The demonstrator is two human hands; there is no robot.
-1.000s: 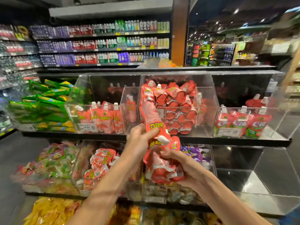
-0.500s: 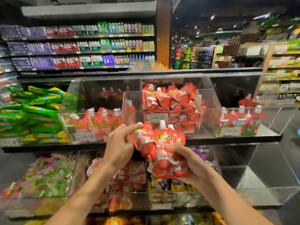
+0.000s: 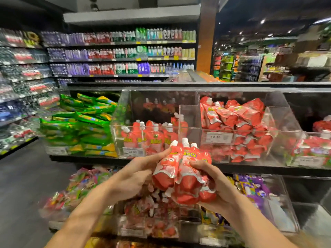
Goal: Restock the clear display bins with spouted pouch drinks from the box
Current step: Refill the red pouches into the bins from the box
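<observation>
**Both grips on a pouch bundle, held short of the bins**

Right grip [image 3: 213,179] wraps the pouch bundle [image 3: 180,176] from the right and below, fingers curled over its front. Left grip [image 3: 136,174] meets the leftmost pouch near its neck. The forefinger is stretched along it and the other fingers are curled against its face. Thumb hidden; read as a pinch.

Three white spouts [image 3: 185,142] stand side by side. The bundle is in the air on the near side of the shelf, in front of the left bin [image 3: 189,115], and not inside any bin. That bin holds a row of upright pouches with bare room behind. The middle bin [image 3: 284,122], to its right, is heaped. Box not in view.

Handling (judgement):
- The pouches are soft and liquid-filled, creased and sagging at the base.
- As a bundle they are probably moderately heavy.
- The slick faces are likely to slide over one another.
- The neck and spout look like the only stiff part, so hold a single pouch there and support the base with the other grip.
- Squeezing the belly invites a slip.

Versus half a second ago:
- The leftmost pouch was tilted out to the left, away from the rest. Now it is drawn in upright with the spouts aligned.
- The view has swung left, so the green packs [image 3: 80,126] fill more of the frame and the bins sit further right.
</observation>
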